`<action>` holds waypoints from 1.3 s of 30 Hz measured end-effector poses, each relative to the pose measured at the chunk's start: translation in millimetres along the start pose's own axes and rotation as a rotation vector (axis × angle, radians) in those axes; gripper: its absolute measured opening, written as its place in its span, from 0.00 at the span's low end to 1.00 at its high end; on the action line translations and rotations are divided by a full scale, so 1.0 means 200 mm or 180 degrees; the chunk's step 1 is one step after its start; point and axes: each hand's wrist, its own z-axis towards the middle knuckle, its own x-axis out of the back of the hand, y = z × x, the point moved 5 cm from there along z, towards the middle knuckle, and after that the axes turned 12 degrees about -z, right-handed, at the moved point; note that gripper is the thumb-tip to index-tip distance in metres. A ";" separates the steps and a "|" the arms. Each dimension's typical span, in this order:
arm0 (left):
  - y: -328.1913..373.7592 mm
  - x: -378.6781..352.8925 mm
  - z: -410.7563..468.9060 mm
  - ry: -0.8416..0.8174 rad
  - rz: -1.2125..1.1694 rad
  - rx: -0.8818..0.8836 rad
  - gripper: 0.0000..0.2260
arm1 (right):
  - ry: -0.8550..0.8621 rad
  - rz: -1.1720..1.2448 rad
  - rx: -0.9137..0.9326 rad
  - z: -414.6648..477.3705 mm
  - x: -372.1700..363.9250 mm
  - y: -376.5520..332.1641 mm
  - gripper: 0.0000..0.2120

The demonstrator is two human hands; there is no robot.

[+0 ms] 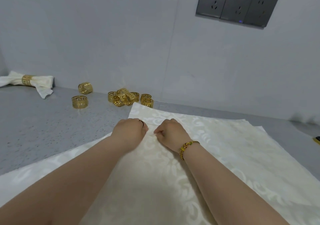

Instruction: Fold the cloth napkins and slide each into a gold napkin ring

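Fabric: the top napkin lies spread flat on the counter, over another pale cloth whose edge shows at 8 o'clock. The weave looks soft, light and limp. It should drape and crease rather than hold shape, and it may slide on the layer beneath.

Grip state: left hand and right hand sit knuckles-up at the napkin's centre, close together. Both have fingers curled. The right thumb and forefinger pinch a small pucker of cloth. The left fingertips are mostly hidden but appear to nip the same ridge.

Recommended hold: centre pinch, so the corners hang evenly when lifted.

Ring cluster stands at 12 o'clock from the hands, just beside the napkin's far corner. Two loose rings lie at 11 o'clock.
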 end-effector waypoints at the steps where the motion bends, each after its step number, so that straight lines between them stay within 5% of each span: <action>1: 0.00 0.00 0.03 0.0100 0.0080 0.0039 0.15 | -0.0109 0.0109 0.0028 0.01 0.00 0.00 0.14; 7: -0.04 -0.01 0.16 0.0516 -0.0289 0.0166 0.10 | -0.0501 0.0269 -0.0097 0.09 0.01 0.05 0.22; 13: -0.09 -0.07 0.24 -0.0119 -0.0467 0.0182 0.16 | -0.0311 0.0384 -0.0150 0.15 -0.03 0.06 0.03; 16: -0.09 -0.07 0.28 -0.0413 -0.0292 0.0232 0.16 | -0.0646 0.0237 -0.0367 0.17 -0.04 0.09 0.24; 20: -0.09 -0.06 0.29 -0.0522 -0.0383 0.0386 0.09 | -0.1047 0.0153 -0.0407 0.19 -0.01 0.08 0.20; 23: -0.04 -0.03 0.26 -0.0168 -0.0192 0.0054 0.02 | -0.0800 -0.0001 -0.0250 0.19 0.01 0.03 0.03; 25: -0.01 -0.01 0.20 0.0148 -0.0150 -0.0154 0.06 | -0.0509 -0.0174 -0.0096 0.16 0.02 0.00 0.14; 29: 0.03 0.00 0.09 0.0559 -0.0101 -0.0504 0.12 | 0.0076 -0.0361 0.0130 0.06 0.03 -0.03 0.18; 39: -0.02 -0.04 -0.03 0.0202 -0.0464 -0.0562 0.09 | -0.0352 0.0220 0.0151 -0.07 0.01 -0.02 0.09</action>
